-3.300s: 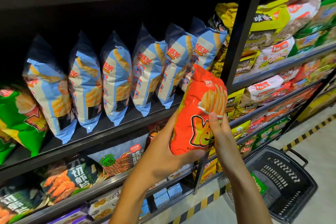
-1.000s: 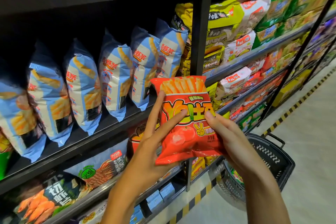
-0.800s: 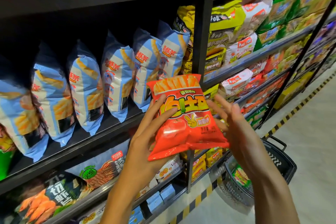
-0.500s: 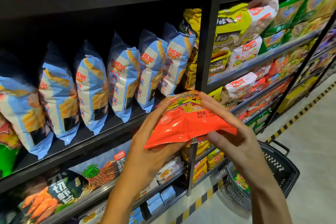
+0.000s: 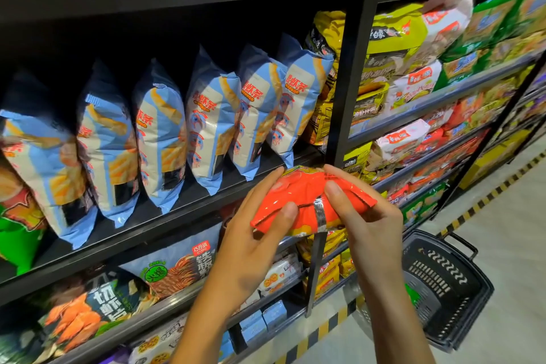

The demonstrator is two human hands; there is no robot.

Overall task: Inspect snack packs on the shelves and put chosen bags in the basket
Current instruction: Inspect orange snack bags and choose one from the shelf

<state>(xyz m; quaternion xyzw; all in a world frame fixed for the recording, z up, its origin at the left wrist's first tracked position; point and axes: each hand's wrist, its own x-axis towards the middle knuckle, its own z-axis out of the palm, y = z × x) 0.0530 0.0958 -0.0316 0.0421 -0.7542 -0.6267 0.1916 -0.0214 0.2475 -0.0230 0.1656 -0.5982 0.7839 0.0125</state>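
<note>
I am holding the orange snack bag [image 5: 307,201] in front of the shelves [image 5: 177,201], my left hand [image 5: 254,248] and right hand [image 5: 369,224] both clamped on it, its back seam facing me. I am judging the inspection as underway. The basket [image 5: 461,284] is sitting on the floor to my right, something green inside; this bag is not yet in it.

Two bare forearms reach in from the lower edge; no sleeve shows on either, nor any watch, ring or glove; the left hand [image 5: 251,248] and the right hand [image 5: 369,230] are uncovered, nails short and unpainted, fingers slim.
</note>
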